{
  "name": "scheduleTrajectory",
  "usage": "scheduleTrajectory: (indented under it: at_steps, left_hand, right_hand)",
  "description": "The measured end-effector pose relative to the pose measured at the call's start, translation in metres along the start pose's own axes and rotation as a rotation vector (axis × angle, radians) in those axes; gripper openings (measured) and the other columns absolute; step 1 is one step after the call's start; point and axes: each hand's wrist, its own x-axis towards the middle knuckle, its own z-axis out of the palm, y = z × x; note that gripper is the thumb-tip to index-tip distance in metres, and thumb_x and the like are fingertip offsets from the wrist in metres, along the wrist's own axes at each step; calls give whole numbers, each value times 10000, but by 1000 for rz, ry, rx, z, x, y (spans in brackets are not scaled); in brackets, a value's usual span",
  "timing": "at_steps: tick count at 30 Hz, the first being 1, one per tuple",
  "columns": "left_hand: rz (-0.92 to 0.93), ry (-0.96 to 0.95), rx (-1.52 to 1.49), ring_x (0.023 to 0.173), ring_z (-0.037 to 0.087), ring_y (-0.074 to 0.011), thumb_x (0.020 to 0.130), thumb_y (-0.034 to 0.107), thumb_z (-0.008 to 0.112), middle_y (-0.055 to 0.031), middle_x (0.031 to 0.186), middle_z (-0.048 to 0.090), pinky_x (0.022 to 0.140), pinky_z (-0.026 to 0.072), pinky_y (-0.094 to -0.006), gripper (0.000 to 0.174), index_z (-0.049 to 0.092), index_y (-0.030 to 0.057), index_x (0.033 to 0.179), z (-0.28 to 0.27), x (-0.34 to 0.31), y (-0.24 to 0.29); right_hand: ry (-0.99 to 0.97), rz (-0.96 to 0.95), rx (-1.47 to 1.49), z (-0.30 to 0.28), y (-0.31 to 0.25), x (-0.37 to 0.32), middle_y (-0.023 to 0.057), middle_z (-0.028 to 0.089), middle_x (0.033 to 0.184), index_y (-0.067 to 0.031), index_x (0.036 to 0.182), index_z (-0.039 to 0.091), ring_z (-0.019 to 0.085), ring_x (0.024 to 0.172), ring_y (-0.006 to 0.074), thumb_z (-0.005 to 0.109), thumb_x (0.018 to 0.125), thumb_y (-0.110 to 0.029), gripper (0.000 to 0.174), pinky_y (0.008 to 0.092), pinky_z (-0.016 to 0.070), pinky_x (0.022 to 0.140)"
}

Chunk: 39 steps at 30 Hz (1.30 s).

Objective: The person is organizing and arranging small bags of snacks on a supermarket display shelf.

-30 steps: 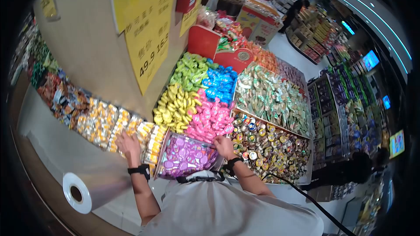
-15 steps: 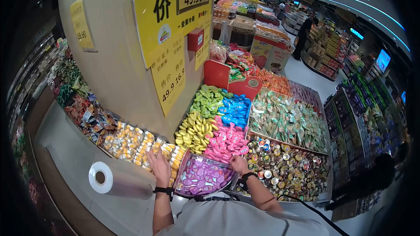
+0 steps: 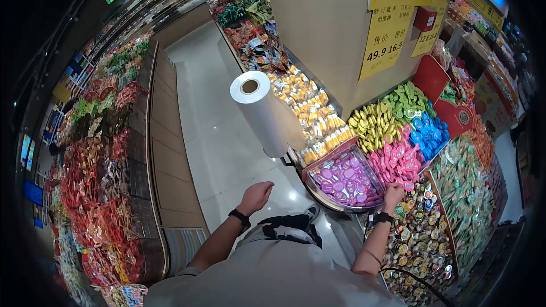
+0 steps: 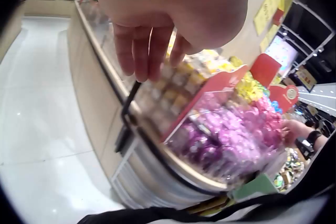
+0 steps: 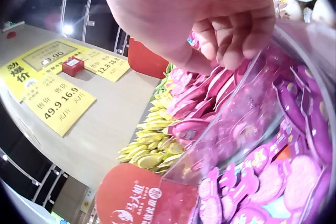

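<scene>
My left hand (image 3: 256,197) hangs in the air above the floor, fingers loosely bent and holding nothing. In the left wrist view, its fingers overlap a black bracket (image 4: 127,107) on the display's rim. My right hand (image 3: 393,194) is at the near edge of the pink candy packets (image 3: 392,162). Its fingers (image 5: 232,56) are loosely curled, with the tips right by the packets and the clear divider (image 5: 223,111); nothing shows in its grasp. Purple packets (image 3: 346,179) fill the clear-walled bin in front of me.
A big roll of plastic bags or film (image 3: 264,116) stands at the display's left edge. Behind it lie orange-and-white packets (image 3: 313,116). Yellow packets (image 3: 372,128) adjoin the pink ones; small round cups (image 3: 421,239) lie at the right. Another candy counter (image 3: 102,193) runs along the left.
My left hand has left the orange-and-white packets and moved out over the floor. The head view has swung left. My right hand stays beside the pink packets.
</scene>
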Motion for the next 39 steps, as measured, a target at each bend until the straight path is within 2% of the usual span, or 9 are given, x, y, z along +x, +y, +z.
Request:
scheduleTrajectory:
  at_steps: [3, 5, 6, 7, 13, 17, 19, 27, 39]
  left_hand:
    - [-433, -71, -119, 1052, 718, -426, 1028, 241, 581, -214, 1077, 772, 931, 577, -487, 283, 762, 61, 1151, 33, -62, -127]
    - [-660, -71, -109, 1068, 737, -425, 977, 252, 598, -232, 1094, 779, 984, 580, -483, 317, 813, 37, 1068, 68, -128, -221]
    - [-385, -101, 268, 726, 773, -280, 939, 177, 637, -191, 885, 790, 740, 631, -403, 249, 816, 22, 1016, 106, -175, -296]
    - [-873, -146, -7, 643, 748, -280, 934, 133, 645, -174, 834, 774, 637, 626, -429, 219, 798, 4, 1022, 101, -194, -291]
    - [-1266, -103, -757, 615, 732, -237, 951, 134, 651, -130, 763, 748, 510, 579, -397, 219, 782, 14, 1079, 99, -225, -313]
    - [-1156, -115, -756, 626, 721, -236, 961, 131, 624, -150, 783, 741, 525, 575, -372, 235, 760, -18, 1081, 79, -175, -381]
    - [-1112, -89, -738, 605, 709, -208, 960, 150, 615, -133, 768, 741, 507, 558, -339, 246, 780, -3, 1058, 39, -126, -420]
    - [-678, -21, -285, 787, 760, -226, 989, 205, 636, -154, 872, 767, 710, 621, -349, 290, 771, -24, 1106, -64, 24, -584]
    - [-33, -109, -375, 901, 718, -211, 1061, 216, 622, -132, 1012, 752, 847, 569, -355, 333, 695, 6, 1309, -258, 407, -343]
  right_hand:
    - [-117, -17, 631, 20, 12, -15, 15, 620, 708, -48, 854, 642, 531, 582, 105, 672, 906, -31, 63, 249, 387, 538]
    - [-264, -41, 572, 3, -58, -68, -26, 588, 719, -68, 880, 613, 461, 584, 54, 658, 936, -16, 89, 228, 338, 539]
    - [-334, -39, 513, -6, -84, -86, -19, 596, 720, -60, 876, 624, 476, 591, 56, 656, 944, -22, 84, 232, 354, 547]
    - [-405, -39, 455, -10, -105, -101, -13, 604, 721, -52, 871, 635, 491, 599, 57, 653, 951, -28, 85, 236, 369, 554]
    - [-843, -445, -8, 20, -279, -222, 34, 651, 763, -6, 934, 690, 585, 662, 113, 742, 937, -112, 118, 297, 474, 623]
    - [-1181, -849, -92, 116, -378, -310, 78, 670, 810, -63, 1050, 687, 649, 670, 248, 748, 967, -200, 171, 371, 507, 642]
    - [-1338, -812, -29, 174, -412, -345, 73, 640, 769, -33, 1041, 696, 641, 688, 197, 755, 987, -186, 173, 354, 518, 657]
    - [-915, -486, 224, 378, -493, -354, -49, 597, 754, -3, 1028, 714, 527, 689, 33, 706, 1021, -139, 136, 233, 449, 628]
    - [-286, -100, 404, 528, -432, -163, 32, 685, 782, -31, 1100, 723, 652, 701, 124, 697, 979, -175, 190, 311, 529, 646]
